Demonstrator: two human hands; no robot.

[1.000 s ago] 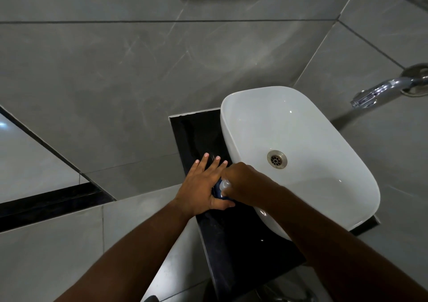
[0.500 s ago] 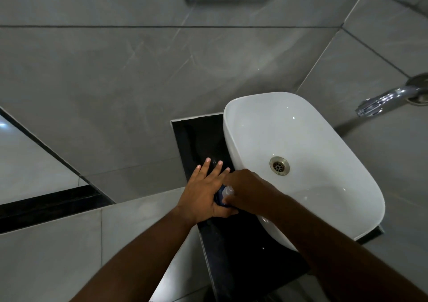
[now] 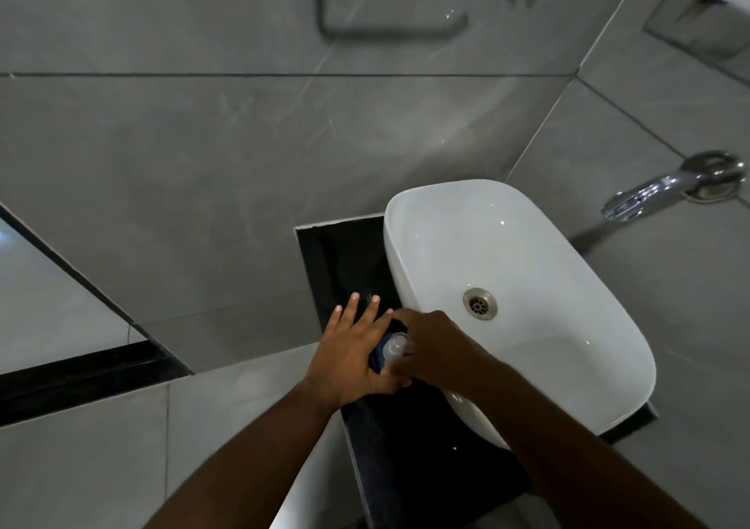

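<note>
Blue plastic with a clear top, the small bottle point(image 3: 389, 348) stands on the black counter point(image 3: 410, 471), in the narrow strip between the counter's left edge and the white basin point(image 3: 539, 244), about halfway along that edge. Seen almost from straight above, it appears upright, with its long axis pointing up at the camera, though only a sliver of it shows between the two hands. The left hand point(image 3: 351, 350) lies open against the bottle's left side, fingers straight and fanned toward the counter's far left corner, thumb passing under the near side of the bottle. The right hand point(image 3: 436, 348) arches over the top and right side from the basin's rim. Its fingertips are hidden, so it cannot be told whether it grips the top or only presses on it. Both hands touch the bottle, which lies directly between them, so neither has to travel. It looks as though a downward press by the right hand would send whatever comes out leftward, toward the waiting left palm. The drain point(image 3: 480, 303) and the chrome tap point(image 3: 665, 189) lie well apart, to the right.
</note>
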